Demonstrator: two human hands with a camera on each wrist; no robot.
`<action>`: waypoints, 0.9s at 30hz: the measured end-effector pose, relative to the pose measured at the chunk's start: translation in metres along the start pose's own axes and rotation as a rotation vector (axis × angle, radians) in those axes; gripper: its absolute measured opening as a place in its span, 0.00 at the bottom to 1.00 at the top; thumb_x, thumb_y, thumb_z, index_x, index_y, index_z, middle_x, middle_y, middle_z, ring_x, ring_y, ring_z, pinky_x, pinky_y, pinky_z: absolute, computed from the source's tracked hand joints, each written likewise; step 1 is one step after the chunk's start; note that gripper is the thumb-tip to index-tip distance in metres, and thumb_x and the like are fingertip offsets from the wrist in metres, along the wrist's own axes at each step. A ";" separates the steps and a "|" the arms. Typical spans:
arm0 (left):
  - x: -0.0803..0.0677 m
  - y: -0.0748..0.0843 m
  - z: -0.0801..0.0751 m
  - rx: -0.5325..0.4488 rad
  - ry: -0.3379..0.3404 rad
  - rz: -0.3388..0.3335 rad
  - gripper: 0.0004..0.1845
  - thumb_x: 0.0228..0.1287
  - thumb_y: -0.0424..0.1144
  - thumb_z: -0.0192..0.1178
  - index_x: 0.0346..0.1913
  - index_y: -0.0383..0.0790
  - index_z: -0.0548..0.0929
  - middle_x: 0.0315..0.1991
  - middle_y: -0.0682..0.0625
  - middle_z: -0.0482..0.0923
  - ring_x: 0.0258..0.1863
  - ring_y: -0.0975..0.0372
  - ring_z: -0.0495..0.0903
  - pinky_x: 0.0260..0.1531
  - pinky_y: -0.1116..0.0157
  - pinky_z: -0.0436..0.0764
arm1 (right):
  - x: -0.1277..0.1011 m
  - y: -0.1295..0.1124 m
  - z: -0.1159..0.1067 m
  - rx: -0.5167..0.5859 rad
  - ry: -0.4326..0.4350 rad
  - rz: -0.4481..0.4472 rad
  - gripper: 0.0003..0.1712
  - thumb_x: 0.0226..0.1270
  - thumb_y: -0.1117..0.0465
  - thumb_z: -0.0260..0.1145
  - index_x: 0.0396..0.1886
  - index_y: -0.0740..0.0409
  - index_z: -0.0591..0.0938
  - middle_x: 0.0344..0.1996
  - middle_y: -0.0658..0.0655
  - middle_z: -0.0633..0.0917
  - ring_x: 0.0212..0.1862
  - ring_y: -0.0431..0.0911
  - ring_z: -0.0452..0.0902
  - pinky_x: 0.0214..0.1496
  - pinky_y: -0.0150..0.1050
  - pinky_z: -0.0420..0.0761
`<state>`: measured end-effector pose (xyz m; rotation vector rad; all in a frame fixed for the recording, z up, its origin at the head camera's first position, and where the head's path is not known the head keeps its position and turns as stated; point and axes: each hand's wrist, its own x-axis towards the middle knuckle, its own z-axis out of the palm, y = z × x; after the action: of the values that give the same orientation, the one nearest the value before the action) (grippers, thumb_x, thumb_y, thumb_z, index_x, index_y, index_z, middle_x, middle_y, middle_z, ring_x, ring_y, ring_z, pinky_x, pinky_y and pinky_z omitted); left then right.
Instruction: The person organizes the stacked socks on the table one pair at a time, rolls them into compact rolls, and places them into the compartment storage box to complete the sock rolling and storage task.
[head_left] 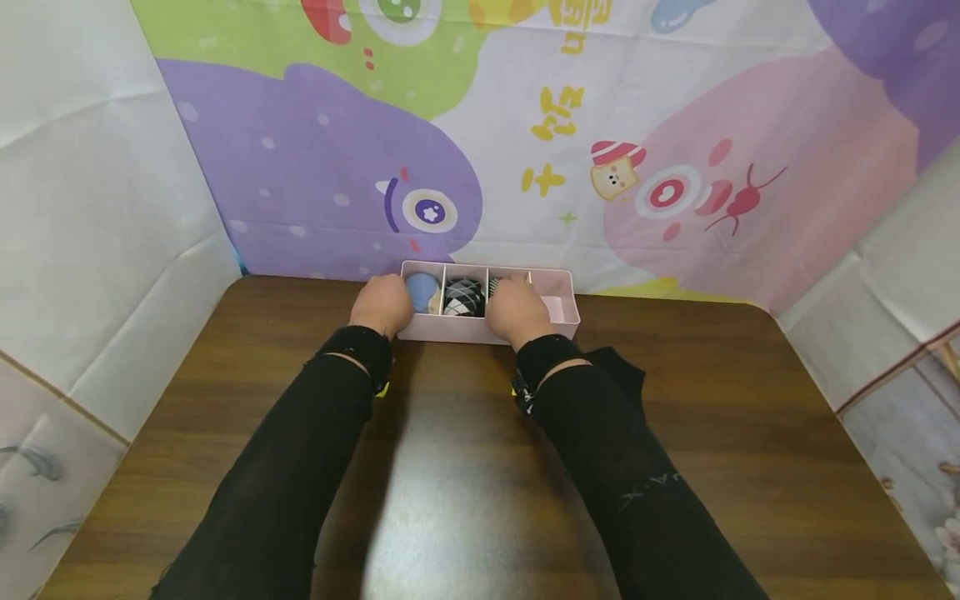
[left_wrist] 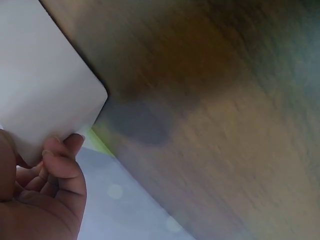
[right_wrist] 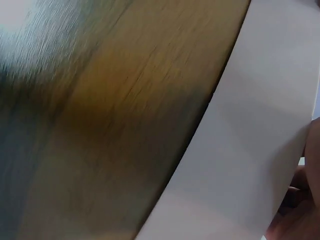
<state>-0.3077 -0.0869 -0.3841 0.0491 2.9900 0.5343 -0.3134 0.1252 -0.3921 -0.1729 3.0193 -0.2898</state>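
A pink divided tray [head_left: 560, 312] stands at the far edge of the brown table [head_left: 450, 467]. It holds a blue rolled sock [head_left: 422, 290], a black argyle roll [head_left: 463, 297] and a striped piece [head_left: 493, 286] that my right hand mostly hides. My left hand [head_left: 382, 304] grips the tray's left end; in the left wrist view its curled fingers [left_wrist: 62, 162] press against the tray's corner [left_wrist: 45, 85]. My right hand [head_left: 517, 310] lies over the third compartment and holds the front wall. The right wrist view shows that wall [right_wrist: 250, 150] and only a sliver of the hand [right_wrist: 300, 210].
A black cloth [head_left: 624, 367] lies on the table beside my right sleeve. A colourful cartoon backdrop [head_left: 525, 167] rises right behind the tray. White sheets wall off both sides. Bare tabletop stretches from the tray toward me.
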 end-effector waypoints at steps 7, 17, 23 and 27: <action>-0.005 0.000 0.001 -0.007 0.029 -0.011 0.17 0.74 0.30 0.46 0.53 0.26 0.82 0.53 0.35 0.83 0.47 0.46 0.82 0.53 0.47 0.80 | -0.006 0.000 -0.007 -0.122 0.003 -0.058 0.19 0.73 0.62 0.53 0.55 0.63 0.84 0.60 0.62 0.79 0.61 0.55 0.75 0.58 0.51 0.79; -0.020 0.019 -0.004 0.089 0.293 0.216 0.22 0.77 0.47 0.52 0.56 0.29 0.77 0.51 0.36 0.79 0.53 0.42 0.79 0.52 0.43 0.77 | -0.044 0.040 -0.072 0.002 0.062 -0.177 0.23 0.74 0.51 0.58 0.53 0.66 0.81 0.52 0.64 0.83 0.53 0.58 0.80 0.57 0.54 0.77; -0.057 0.081 0.009 0.144 0.273 0.522 0.17 0.76 0.48 0.56 0.52 0.35 0.79 0.45 0.44 0.80 0.47 0.50 0.81 0.47 0.51 0.81 | -0.086 0.090 -0.078 -0.041 0.124 -0.228 0.21 0.74 0.53 0.61 0.51 0.67 0.82 0.47 0.64 0.83 0.52 0.60 0.78 0.56 0.56 0.77; -0.091 0.118 0.034 0.245 0.194 0.722 0.16 0.76 0.49 0.56 0.54 0.40 0.80 0.46 0.48 0.80 0.49 0.54 0.81 0.50 0.55 0.80 | -0.103 0.121 -0.061 -0.127 0.120 -0.332 0.19 0.71 0.55 0.68 0.50 0.67 0.83 0.45 0.64 0.82 0.50 0.60 0.78 0.54 0.56 0.77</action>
<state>-0.2118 0.0313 -0.3661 1.1843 3.1363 0.2184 -0.2313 0.2668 -0.3466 -0.6943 3.1179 -0.1370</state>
